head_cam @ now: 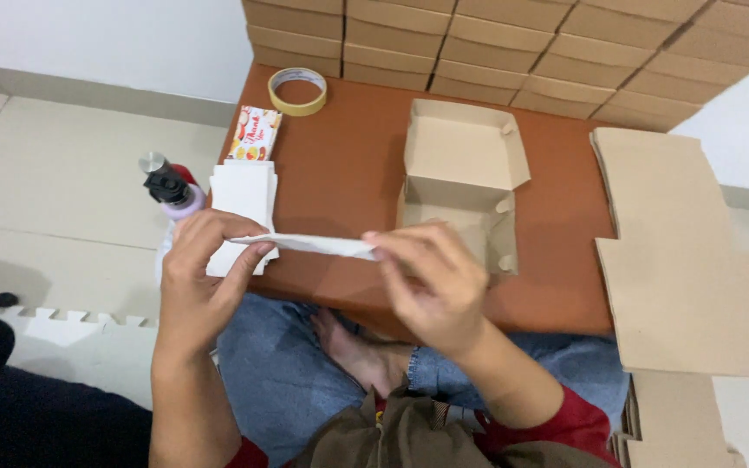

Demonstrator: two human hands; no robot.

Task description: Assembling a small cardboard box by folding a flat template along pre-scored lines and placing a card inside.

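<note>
Table [340, 182]: low and brown, over the sitter's crossed legs, with a wall of stacked flat boxes [513, 43] along its far edge.
Flat blanks [695, 260]: a pile of unfolded cardboard sheets on the right, overhanging the table's edge.
Open box [461, 186]: assembled, lid up, empty, at the table's middle, just beyond the right hand.
White stack [243, 208]: folded white sheets at the table's left edge, under and behind the left hand.
Tape roll [297, 91]: at the far left corner, with a small printed card [256, 133] near it.
Bottle [169, 186]: a pump or spray top on the floor, just beside the stack.
White sheet [318, 244]: held edge-on in the air between both hands, in front of the open box.
Step in hand: seemingly folding or flattening the sheet before it goes further.
Next move calls for: both ends kept level so that any crease runs straight.
Left hand [205, 282]: fingers and thumb pinched shut on the sheet's left end.
Right hand [431, 282]: thumb and forefinger closed on the right end, the other fingers curled loosely.
</note>
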